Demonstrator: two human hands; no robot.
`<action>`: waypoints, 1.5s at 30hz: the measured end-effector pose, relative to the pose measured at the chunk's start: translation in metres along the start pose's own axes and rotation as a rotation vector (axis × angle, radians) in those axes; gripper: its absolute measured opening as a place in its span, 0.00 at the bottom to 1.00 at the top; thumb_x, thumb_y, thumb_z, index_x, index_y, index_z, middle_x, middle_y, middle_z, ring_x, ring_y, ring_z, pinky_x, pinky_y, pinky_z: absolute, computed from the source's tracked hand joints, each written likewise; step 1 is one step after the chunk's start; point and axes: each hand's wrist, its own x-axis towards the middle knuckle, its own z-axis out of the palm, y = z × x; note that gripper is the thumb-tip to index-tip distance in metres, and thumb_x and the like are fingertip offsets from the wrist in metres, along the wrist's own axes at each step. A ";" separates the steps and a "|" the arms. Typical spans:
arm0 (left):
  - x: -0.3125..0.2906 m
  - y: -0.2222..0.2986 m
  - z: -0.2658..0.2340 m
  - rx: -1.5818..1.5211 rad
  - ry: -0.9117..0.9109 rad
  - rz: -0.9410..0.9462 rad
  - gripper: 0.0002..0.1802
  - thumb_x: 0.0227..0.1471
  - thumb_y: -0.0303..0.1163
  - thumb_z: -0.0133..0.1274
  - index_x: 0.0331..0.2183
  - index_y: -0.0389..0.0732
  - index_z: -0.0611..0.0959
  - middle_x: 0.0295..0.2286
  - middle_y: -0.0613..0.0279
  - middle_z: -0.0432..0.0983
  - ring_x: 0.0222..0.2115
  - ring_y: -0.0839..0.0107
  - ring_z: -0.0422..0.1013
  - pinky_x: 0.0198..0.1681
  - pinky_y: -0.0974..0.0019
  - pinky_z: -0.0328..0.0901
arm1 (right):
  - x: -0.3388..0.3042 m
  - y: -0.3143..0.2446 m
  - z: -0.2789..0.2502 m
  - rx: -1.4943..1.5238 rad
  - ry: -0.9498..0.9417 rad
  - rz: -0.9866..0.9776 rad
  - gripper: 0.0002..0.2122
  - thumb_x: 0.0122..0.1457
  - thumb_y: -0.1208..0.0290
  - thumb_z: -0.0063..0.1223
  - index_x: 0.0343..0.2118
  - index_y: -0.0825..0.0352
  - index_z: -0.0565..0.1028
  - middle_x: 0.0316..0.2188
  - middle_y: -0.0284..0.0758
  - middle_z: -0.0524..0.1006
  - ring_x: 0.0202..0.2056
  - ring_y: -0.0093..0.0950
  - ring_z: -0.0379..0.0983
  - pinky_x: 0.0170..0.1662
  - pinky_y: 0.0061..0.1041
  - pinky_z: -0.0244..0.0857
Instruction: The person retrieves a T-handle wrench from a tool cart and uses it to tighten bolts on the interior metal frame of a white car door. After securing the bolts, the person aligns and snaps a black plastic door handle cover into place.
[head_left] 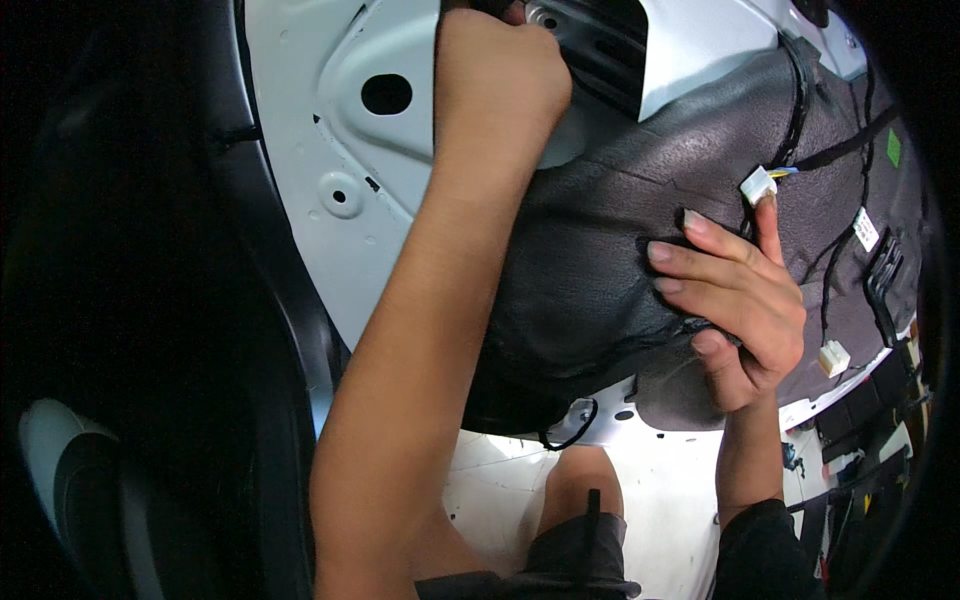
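Note:
My left forearm reaches up across a pale metal door panel [290,110]. My left hand [500,60] is bent at the wrist in the panel's upper opening, and its fingers are mostly hidden there. My right hand [745,290] lies on a dark grey padded sheet [590,260] that covers much of the panel. Its fingers are stretched out and apart, nothing gripped. The finger farthest right points up and meets the lower edge of a white plug connector [759,186], from which yellow and blue wires run to a black cable [845,142].
A second white connector [833,358] hangs lower right, near a black handle-like part [882,285]. A white tag [865,230] and a green sticker [893,148] sit close by. Dark trim [270,250] borders the panel's left. A thin black cable loop [580,432] hangs at the bottom edge.

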 end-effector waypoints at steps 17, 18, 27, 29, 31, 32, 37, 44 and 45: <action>-0.006 0.007 0.014 -0.238 0.072 0.069 0.23 0.63 0.38 0.52 0.43 0.23 0.81 0.41 0.24 0.78 0.47 0.40 0.76 0.51 0.46 0.67 | -0.003 -0.001 -0.005 -0.052 -0.028 -0.009 0.12 0.58 0.66 0.53 0.36 0.68 0.84 0.40 0.41 0.86 0.54 0.41 0.79 0.74 0.46 0.38; -0.008 0.006 0.014 -0.180 -0.069 -0.011 0.24 0.63 0.40 0.50 0.47 0.25 0.79 0.43 0.25 0.77 0.48 0.40 0.76 0.52 0.46 0.67 | -0.007 0.001 -0.006 -0.060 -0.053 0.003 0.11 0.57 0.67 0.53 0.36 0.68 0.84 0.40 0.41 0.86 0.54 0.41 0.79 0.74 0.46 0.39; 0.026 0.003 0.002 0.387 -0.152 0.216 0.23 0.61 0.38 0.42 0.37 0.31 0.86 0.43 0.29 0.77 0.45 0.34 0.74 0.50 0.43 0.69 | 0.011 -0.004 -0.012 0.047 0.016 -0.081 0.09 0.50 0.73 0.61 0.35 0.65 0.84 0.41 0.37 0.85 0.55 0.33 0.79 0.72 0.42 0.46; 0.032 -0.017 0.028 0.533 -0.180 0.352 0.20 0.58 0.35 0.45 0.33 0.32 0.87 0.39 0.32 0.79 0.40 0.39 0.77 0.45 0.44 0.71 | 0.009 -0.014 -0.012 -0.075 -0.018 0.007 0.07 0.49 0.72 0.62 0.32 0.66 0.83 0.40 0.38 0.85 0.53 0.33 0.80 0.70 0.44 0.51; 0.031 -0.024 0.033 0.606 -0.084 0.468 0.17 0.54 0.33 0.48 0.28 0.35 0.88 0.33 0.36 0.81 0.35 0.45 0.80 0.39 0.45 0.73 | 0.027 -0.054 -0.021 -0.193 -0.073 0.127 0.06 0.49 0.71 0.62 0.29 0.66 0.82 0.38 0.40 0.85 0.51 0.34 0.80 0.69 0.46 0.52; 0.032 -0.028 0.036 0.611 -0.033 0.498 0.16 0.53 0.33 0.49 0.26 0.36 0.89 0.32 0.38 0.82 0.33 0.47 0.82 0.38 0.46 0.74 | 0.043 -0.075 -0.029 -0.319 -0.141 0.113 0.08 0.50 0.67 0.60 0.27 0.67 0.82 0.32 0.45 0.83 0.47 0.36 0.81 0.67 0.46 0.56; 0.087 -0.093 0.054 0.434 -0.041 0.389 0.18 0.57 0.33 0.44 0.31 0.31 0.85 0.36 0.35 0.80 0.37 0.41 0.79 0.41 0.45 0.72 | 0.127 -0.089 -0.027 -0.227 -0.439 0.155 0.08 0.52 0.72 0.52 0.23 0.70 0.79 0.24 0.49 0.80 0.29 0.46 0.82 0.42 0.42 0.74; 0.055 -0.079 0.059 0.350 -0.189 0.373 0.17 0.58 0.33 0.45 0.32 0.33 0.85 0.36 0.37 0.81 0.38 0.44 0.79 0.41 0.46 0.72 | 0.138 -0.049 0.017 0.190 -0.028 0.591 0.12 0.55 0.75 0.46 0.31 0.82 0.76 0.29 0.67 0.76 0.37 0.66 0.74 0.46 0.56 0.68; 0.054 -0.079 0.050 0.361 -0.187 0.376 0.17 0.58 0.33 0.45 0.32 0.33 0.85 0.36 0.37 0.81 0.38 0.44 0.79 0.41 0.46 0.72 | 0.135 -0.060 0.024 0.208 0.030 0.619 0.12 0.56 0.74 0.46 0.34 0.82 0.75 0.29 0.67 0.76 0.37 0.67 0.74 0.46 0.56 0.68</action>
